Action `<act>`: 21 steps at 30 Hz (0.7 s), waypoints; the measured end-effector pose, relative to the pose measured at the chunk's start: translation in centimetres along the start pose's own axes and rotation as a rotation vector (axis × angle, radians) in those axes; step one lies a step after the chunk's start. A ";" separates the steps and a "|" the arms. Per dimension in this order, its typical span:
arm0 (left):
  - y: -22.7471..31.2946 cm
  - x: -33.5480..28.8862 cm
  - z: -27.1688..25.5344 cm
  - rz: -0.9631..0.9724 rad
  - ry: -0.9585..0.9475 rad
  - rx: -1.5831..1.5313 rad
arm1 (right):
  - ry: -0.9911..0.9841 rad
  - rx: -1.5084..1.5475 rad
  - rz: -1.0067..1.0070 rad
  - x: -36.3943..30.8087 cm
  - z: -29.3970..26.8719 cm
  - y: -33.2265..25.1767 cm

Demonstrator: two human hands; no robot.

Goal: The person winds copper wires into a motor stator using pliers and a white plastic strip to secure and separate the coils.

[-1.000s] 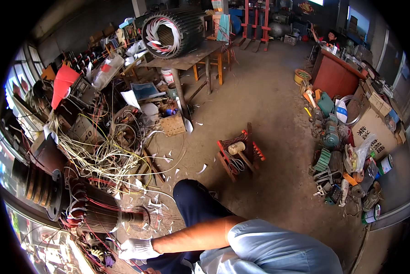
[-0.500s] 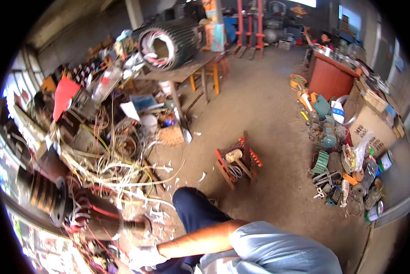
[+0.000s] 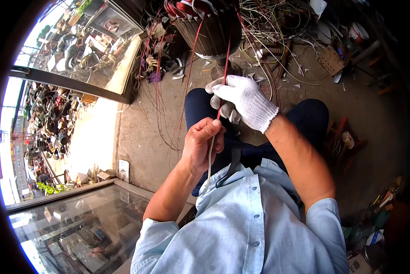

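My left hand (image 3: 205, 140), bare, pinches a red wire (image 3: 220, 109) just where a white tube (image 3: 210, 165) hangs down from the fingers. Slightly above and to the right, my right hand (image 3: 244, 98) wears a white knitted glove with greyed fingertips and is closed on the same red wire. That wire runs up to a dark, ribbed, cylindrical motor core (image 3: 205, 37) with red windings (image 3: 186, 8) on top. More loose red wires (image 3: 157, 105) dangle from the core to the left of my hands. The wire's end inside my left fingers is hidden.
Tangled pale wires (image 3: 264, 18) lie beyond the core. A small red-brown stool (image 3: 335, 139) with a mallet (image 3: 348, 140) stands right of my knee. Framed glass panels (image 3: 90, 223) stand at left, with piled scrap (image 3: 61, 130) outside. Paper scraps litter the floor.
The view has swung from the room down to my lap. Earlier only my gloved hand showed, low at the left beside the core; now both hands are together on the wire.
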State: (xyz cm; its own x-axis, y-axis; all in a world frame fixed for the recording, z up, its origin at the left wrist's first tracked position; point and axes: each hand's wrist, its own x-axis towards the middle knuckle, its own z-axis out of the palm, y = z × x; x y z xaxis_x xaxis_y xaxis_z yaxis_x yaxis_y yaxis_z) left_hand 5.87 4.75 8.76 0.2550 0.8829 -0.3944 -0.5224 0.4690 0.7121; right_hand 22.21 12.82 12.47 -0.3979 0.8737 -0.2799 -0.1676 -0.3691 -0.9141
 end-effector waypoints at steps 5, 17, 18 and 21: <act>0.1 -0.1 0.5 -0.043 0.034 0.103 | -0.013 0.042 -0.002 1.5 -0.8 0.5; 2.1 -2.1 0.7 -0.321 0.029 0.069 | 0.008 0.103 -0.021 1.4 -1.5 1.9; 2.1 -1.9 0.8 -0.331 0.028 0.089 | 0.013 0.115 -0.015 1.4 -1.7 2.0; 2.5 -1.2 1.0 -0.362 0.006 0.130 | 0.019 0.134 -0.004 1.3 -2.2 2.2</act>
State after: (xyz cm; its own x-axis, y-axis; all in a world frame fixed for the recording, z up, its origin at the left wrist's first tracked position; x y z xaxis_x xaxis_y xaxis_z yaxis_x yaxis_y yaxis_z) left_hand 5.03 4.88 11.56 0.3992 0.6598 -0.6367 -0.2920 0.7497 0.5938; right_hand 23.33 13.84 9.40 -0.3802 0.8805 -0.2832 -0.2884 -0.4038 -0.8682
